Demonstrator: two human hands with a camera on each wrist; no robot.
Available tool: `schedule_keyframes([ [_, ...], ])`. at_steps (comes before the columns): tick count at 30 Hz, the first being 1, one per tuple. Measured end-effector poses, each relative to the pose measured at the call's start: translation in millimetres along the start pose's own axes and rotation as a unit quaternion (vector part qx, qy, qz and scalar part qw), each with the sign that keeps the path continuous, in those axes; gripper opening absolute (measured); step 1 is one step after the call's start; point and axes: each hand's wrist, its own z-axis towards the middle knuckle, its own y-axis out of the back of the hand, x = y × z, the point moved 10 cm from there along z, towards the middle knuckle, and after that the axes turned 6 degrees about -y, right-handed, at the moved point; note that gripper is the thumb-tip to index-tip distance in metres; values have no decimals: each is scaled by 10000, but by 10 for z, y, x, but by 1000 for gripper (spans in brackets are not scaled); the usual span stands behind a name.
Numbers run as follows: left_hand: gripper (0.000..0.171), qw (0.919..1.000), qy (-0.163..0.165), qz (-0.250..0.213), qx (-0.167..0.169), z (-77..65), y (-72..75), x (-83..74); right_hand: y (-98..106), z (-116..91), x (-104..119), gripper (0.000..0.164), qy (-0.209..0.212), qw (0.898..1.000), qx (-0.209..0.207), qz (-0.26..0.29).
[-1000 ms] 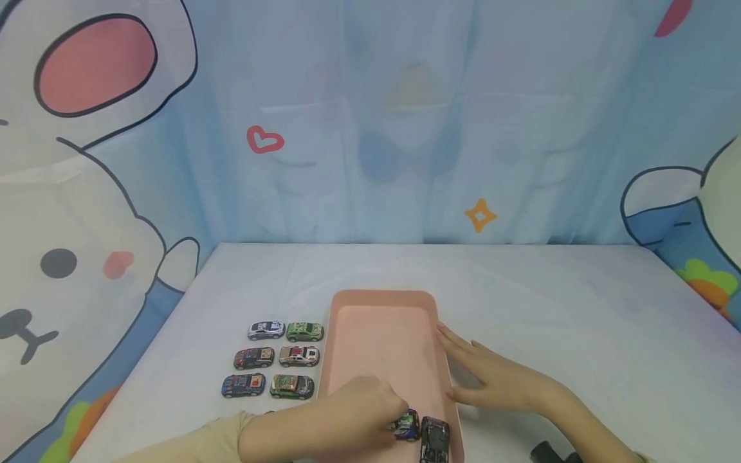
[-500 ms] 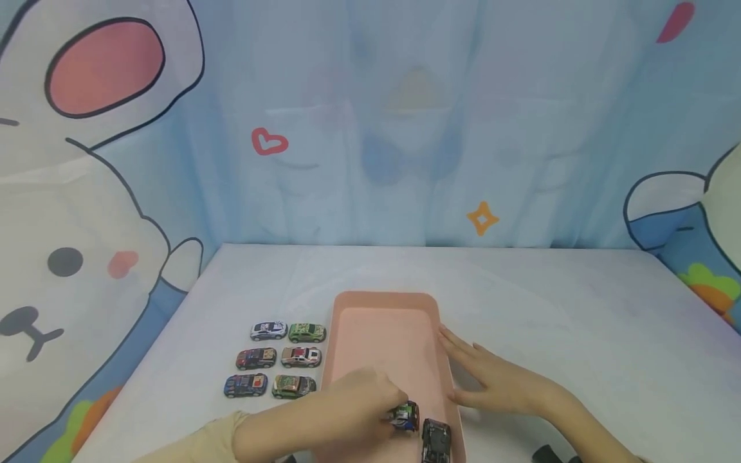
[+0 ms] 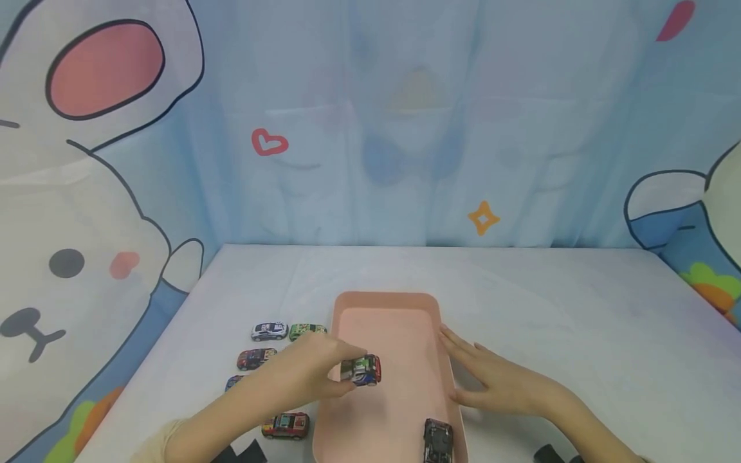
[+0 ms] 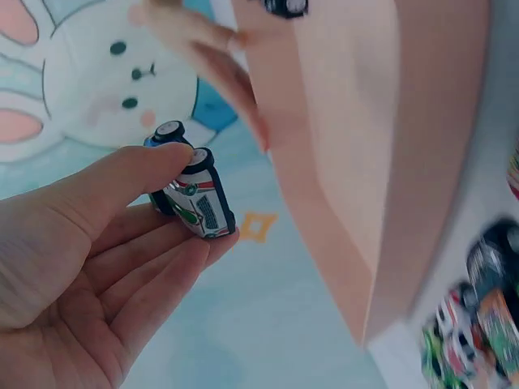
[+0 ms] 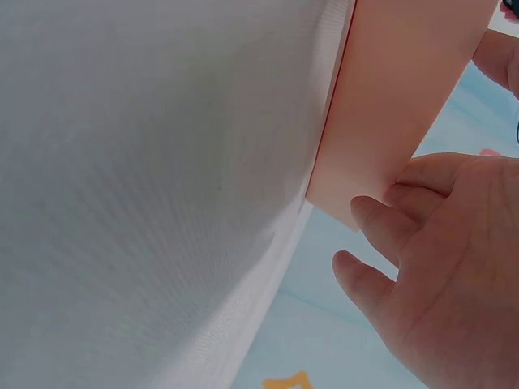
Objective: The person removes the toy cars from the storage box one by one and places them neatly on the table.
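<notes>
My left hand (image 3: pixel 315 366) pinches a small toy car (image 3: pixel 361 371), multicoloured with green, white and dark parts, between thumb and fingers. The car is held over the left side of a pink rectangular tray (image 3: pixel 399 347); in the left wrist view its wheels (image 4: pixel 200 160) show by the thumb. A black toy car (image 3: pixel 437 441) lies in the tray at the near right. Against the tray's right wall my right hand (image 3: pixel 492 378) rests with its fingers spread and extended. In the right wrist view the fingertips meet the tray's outer wall (image 5: pixel 397 89).
Left of the tray, toy cars stand in rows: a white one (image 3: pixel 269 331), a green one (image 3: pixel 307 330), a dark red one (image 3: pixel 255 358) and a red one (image 3: pixel 286 425) nearer. The left arm covers others. A printed curtain (image 3: pixel 399 128) closes the back of the white table (image 3: pixel 550 302).
My left hand has lifted the multicoloured car from beside the black car and carried it up and left across the tray. My right hand has stayed at the tray's side.
</notes>
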Motion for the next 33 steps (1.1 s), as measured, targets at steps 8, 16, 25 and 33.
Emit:
schedule_keyframes([
  [8,37,9991,309,27,-299,-332,178,233,-12,6,17,79,87,10000,10,5],
  [16,38,9944,1002,185,-270,-753,197,581,-13,7,14,80,-43,9999,87,80],
  [25,34,9854,1648,381,-199,-1206,64,917,6,-6,4,79,28,10000,18,94],
  [33,33,9763,2135,240,257,-1358,-221,1080,-6,14,9,80,10,10000,28,85],
])
